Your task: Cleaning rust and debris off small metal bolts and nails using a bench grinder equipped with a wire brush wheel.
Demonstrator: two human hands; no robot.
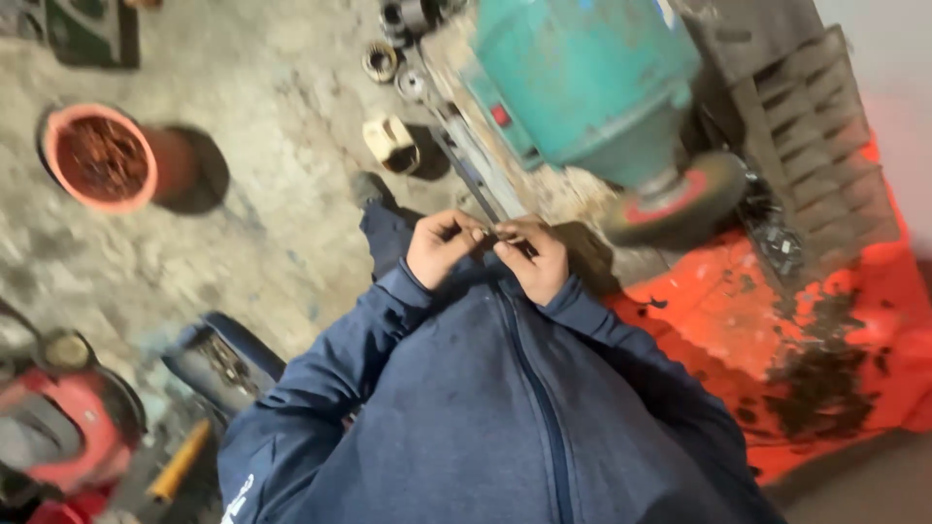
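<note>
My left hand (439, 247) and my right hand (534, 257) meet in front of my chest, both in dark blue sleeves. Their fingertips pinch a small thin dark object (497, 234) between them; it is too small and blurred to identify. Both hands are curled closed around it, thumbs and forefingers touching it from either side. Just beyond the hands a narrow dark metal bar (466, 167) runs away toward a teal machine (582, 78).
An orange bucket (100, 158) holding reddish coiled wire stands on the concrete floor at left. A grinding wheel (680, 199) sticks out of the teal machine. An orange surface (777, 330) with dark debris lies right. A red machine (58, 427) and a yellow-handled tool (180, 461) sit lower left.
</note>
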